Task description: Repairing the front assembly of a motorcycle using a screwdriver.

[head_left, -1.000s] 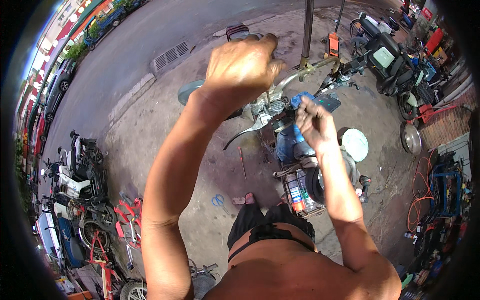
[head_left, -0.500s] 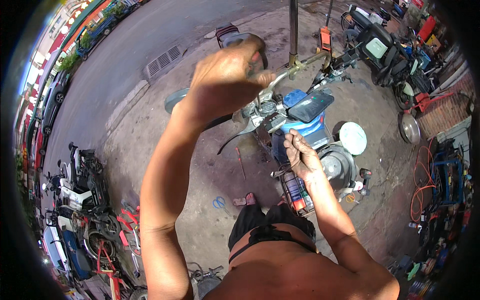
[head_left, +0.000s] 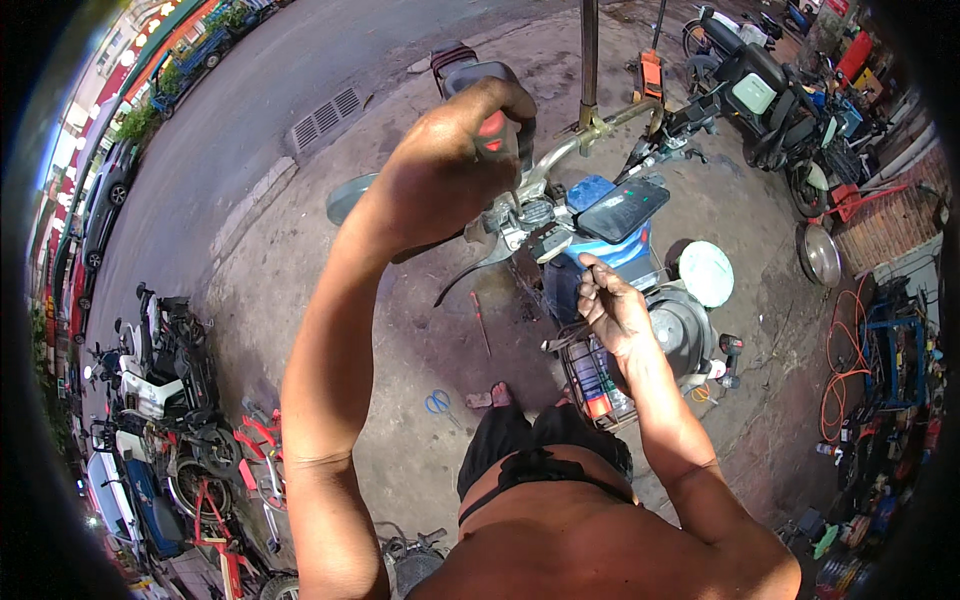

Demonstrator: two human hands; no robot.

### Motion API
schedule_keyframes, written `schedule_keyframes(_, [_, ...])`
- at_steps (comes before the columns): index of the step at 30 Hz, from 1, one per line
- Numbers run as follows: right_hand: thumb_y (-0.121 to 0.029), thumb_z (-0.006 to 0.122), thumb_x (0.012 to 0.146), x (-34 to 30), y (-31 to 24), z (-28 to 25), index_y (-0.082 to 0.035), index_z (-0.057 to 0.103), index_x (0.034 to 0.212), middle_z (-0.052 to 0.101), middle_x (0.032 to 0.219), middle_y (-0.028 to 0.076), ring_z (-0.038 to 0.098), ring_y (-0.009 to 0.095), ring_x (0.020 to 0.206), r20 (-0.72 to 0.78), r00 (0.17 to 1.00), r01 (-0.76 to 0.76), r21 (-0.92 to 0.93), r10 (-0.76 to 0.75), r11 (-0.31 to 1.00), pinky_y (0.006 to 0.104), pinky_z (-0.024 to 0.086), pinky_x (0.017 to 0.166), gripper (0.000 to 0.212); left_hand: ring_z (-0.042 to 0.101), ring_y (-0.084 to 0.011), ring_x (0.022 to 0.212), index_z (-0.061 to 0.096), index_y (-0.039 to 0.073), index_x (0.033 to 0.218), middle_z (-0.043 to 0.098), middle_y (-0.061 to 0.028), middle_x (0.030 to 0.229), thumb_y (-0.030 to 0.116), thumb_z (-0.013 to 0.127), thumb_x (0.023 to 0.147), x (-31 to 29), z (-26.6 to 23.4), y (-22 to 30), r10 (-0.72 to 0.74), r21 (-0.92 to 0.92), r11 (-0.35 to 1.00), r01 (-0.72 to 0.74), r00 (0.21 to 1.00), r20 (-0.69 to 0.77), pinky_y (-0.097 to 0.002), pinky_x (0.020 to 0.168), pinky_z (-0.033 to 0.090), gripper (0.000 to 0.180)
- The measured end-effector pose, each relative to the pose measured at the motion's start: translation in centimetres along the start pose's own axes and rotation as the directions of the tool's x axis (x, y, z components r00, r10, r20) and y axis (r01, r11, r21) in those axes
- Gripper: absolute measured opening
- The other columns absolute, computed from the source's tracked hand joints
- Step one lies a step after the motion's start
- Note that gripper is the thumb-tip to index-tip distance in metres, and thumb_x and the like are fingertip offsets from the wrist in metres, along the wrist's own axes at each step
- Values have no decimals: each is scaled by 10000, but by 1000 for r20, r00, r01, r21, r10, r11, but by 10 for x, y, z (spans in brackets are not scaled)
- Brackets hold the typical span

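My left hand [head_left: 445, 165] is wrapped round the red and dark handle of a screwdriver [head_left: 492, 125]. Its thin shaft points down at the metal handlebar clamp area [head_left: 535, 213] of a vehicle below. To the right, my right hand [head_left: 612, 305] is raised with its fingers curled together in a pinch. Something small and dark may sit between the fingertips, too small to name. Just beyond it are a black rectangular panel [head_left: 625, 210] and a blue box-like body [head_left: 620, 250]. A brake lever [head_left: 472, 268] sticks out to the left of the clamp.
A red-shafted screwdriver [head_left: 481, 322] and blue-handled scissors [head_left: 438, 403] lie on the ground. A wire basket [head_left: 590, 385] holds cans beside my legs. A round white lid [head_left: 706, 275] and a cordless drill [head_left: 731, 355] are at right. Motorbikes [head_left: 150, 385] stand at left, an upright post [head_left: 589, 70] ahead.
My left hand has turned and shifted slightly left and down, showing more of the red handle. My right hand's fingers have curled in more and moved a little right.
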State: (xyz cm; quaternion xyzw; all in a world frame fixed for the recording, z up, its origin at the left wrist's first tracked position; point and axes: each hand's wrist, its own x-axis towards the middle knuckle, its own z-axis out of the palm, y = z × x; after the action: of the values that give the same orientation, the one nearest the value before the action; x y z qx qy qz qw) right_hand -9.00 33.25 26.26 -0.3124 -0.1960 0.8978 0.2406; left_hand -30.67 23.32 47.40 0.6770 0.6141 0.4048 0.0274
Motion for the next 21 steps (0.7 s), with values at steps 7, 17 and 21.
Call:
schedule_keyframes(7, [-88, 504, 979, 8, -9, -1, -22, 581, 1153, 667, 922, 72, 676, 178, 767, 109, 991, 83, -50, -77, 995, 258, 548, 629, 201, 643, -217, 920, 587, 47, 1132, 647, -125, 970, 119, 743, 754, -6, 6, 0, -45, 296, 952, 71, 994, -97, -372, 810, 508, 415])
schedule_keyframes(17, [-223, 640, 945, 22, -10, -7, -75, 626, 1037, 671, 873, 37, 674, 167, 753, 232, 972, 15, 70, -31, 997, 263, 549, 618, 175, 643, -185, 880, 580, 33, 1109, 640, -104, 916, 110, 735, 794, -17, 10, -3, -28, 76, 996, 36, 995, -94, -326, 760, 517, 360])
schedule_keyframes(21, [-245, 660, 933, 14, -13, 8, -84, 631, 1019, 666, 850, 21, 659, 152, 729, 118, 992, 60, -33, -56, 998, 258, 533, 607, 185, 656, -241, 855, 581, 16, 1100, 651, -119, 912, 115, 744, 790, -19, 2, 10, -80, 171, 980, 100, 990, -117, -338, 770, 520, 364])
